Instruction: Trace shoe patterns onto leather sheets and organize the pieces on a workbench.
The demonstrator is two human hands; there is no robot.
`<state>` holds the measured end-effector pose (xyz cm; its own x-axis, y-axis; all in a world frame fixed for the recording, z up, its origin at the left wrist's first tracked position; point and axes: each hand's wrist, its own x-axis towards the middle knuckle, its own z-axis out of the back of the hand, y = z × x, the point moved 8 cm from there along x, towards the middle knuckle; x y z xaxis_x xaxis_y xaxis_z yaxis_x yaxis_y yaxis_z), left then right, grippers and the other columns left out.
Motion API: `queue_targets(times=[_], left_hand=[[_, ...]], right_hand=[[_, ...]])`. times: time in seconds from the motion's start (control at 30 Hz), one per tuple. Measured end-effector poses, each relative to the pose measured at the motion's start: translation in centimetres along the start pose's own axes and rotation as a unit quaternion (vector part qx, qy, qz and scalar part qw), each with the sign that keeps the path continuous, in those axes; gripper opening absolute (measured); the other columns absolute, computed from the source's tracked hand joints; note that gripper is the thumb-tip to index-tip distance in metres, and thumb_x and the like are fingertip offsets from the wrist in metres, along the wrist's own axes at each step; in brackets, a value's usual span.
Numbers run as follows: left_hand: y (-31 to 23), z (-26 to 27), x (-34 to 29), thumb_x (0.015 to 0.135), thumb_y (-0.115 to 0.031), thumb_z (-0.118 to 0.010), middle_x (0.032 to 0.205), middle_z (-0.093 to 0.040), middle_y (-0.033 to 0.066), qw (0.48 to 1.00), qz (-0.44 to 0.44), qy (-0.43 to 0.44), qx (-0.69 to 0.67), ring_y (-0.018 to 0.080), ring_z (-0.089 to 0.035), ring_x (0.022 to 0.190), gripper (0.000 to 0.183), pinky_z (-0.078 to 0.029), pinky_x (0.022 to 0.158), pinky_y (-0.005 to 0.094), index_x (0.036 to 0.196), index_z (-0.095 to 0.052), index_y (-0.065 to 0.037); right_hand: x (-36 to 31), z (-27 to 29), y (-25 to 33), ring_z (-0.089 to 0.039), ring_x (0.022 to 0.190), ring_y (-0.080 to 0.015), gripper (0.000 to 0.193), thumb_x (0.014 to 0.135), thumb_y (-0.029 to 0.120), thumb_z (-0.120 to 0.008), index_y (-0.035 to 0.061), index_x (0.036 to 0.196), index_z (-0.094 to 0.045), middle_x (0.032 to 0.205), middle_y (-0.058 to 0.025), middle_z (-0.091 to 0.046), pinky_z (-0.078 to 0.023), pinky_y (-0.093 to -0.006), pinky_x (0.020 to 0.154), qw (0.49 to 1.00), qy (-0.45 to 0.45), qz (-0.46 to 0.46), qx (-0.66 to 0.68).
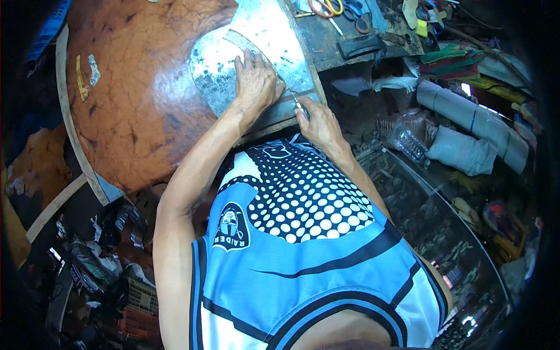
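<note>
My left hand (pixel 255 79) lies flat, fingers spread, pressing a curved grey pattern piece (pixel 246 42) onto a silvery grey sheet (pixel 213 73) that rests on a metal plate (pixel 274 29). My right hand (pixel 318 121) is closed around a small cutting tool (pixel 300 108), whose tip meets the sheet's edge just right of my left hand. A large brown leather hide (pixel 140 87) spreads over the bench to the left of both hands.
Scissors with orange and yellow handles (pixel 326 7) and other tools lie at the back of the bench. Grey rolled material (pixel 472 125) and a clear plastic bottle (pixel 407 143) sit to the right. A curved glass case (pixel 443 221) is lower right; clutter covers the floor lower left.
</note>
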<state>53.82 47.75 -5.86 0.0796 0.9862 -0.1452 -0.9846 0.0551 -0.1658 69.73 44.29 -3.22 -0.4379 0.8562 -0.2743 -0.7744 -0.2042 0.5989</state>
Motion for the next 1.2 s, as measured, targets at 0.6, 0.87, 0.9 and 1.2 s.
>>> queue_targets(times=[0.6, 0.87, 0.9, 1.2], left_hand=[[6.4, 3.0, -15.7, 0.091, -0.021, -0.068, 0.138, -0.056, 0.0206, 0.949, -0.015, -0.225, -0.220, 0.0409, -0.044, 0.137, 0.041, -0.027, 0.114, 0.0589, 0.125, -0.062, 0.000], [5.4, 3.4, -16.6, 0.090, -0.019, -0.068, 0.135, -0.057, 0.0218, 0.926, -0.047, -0.210, -0.310, 0.0428, -0.048, 0.131, 0.041, -0.032, 0.112, 0.0558, 0.125, -0.061, 0.001], [5.9, 3.7, -16.5, 0.090, -0.018, -0.068, 0.135, -0.057, 0.0227, 0.912, -0.044, -0.221, -0.342, 0.0432, -0.051, 0.128, 0.041, -0.037, 0.109, 0.0540, 0.125, -0.060, 0.002], [5.0, 0.1, -10.5, 0.095, -0.063, -0.054, 0.133, -0.055, 0.0255, 0.265, 0.150, 0.032, -0.952, 0.0383, -0.057, 0.121, 0.094, -0.046, 0.107, 0.0471, 0.146, -0.027, 0.012]], right_hand=[[1.2, -2.1, 10.2, -0.063, 0.097, -0.0470, 0.048, 0.086, 0.027, -0.073, -0.0035, 0.119, -0.056, 0.104, -0.0283, -0.063, -0.052, -0.0523, 0.082, 0.986, -0.122, 0.025, -0.114], [2.6, -2.5, 10.3, -0.064, 0.099, -0.0473, 0.035, 0.084, 0.020, -0.074, -0.0061, 0.103, -0.063, 0.102, -0.0303, -0.064, -0.052, -0.0501, 0.079, 0.994, -0.100, -0.046, -0.026], [2.7, -2.3, 10.0, -0.064, 0.099, -0.0466, 0.031, 0.084, 0.020, -0.074, -0.0070, 0.097, -0.065, 0.099, -0.0307, -0.064, -0.051, -0.0485, 0.079, 0.992, -0.093, -0.088, 0.015], [-0.6, 3.3, 14.3, -0.064, 0.071, -0.0324, 0.019, 0.087, 0.011, -0.071, -0.0051, 0.093, -0.064, 0.080, -0.0194, -0.062, -0.049, -0.0401, 0.066, 0.981, -0.145, 0.122, 0.050]])
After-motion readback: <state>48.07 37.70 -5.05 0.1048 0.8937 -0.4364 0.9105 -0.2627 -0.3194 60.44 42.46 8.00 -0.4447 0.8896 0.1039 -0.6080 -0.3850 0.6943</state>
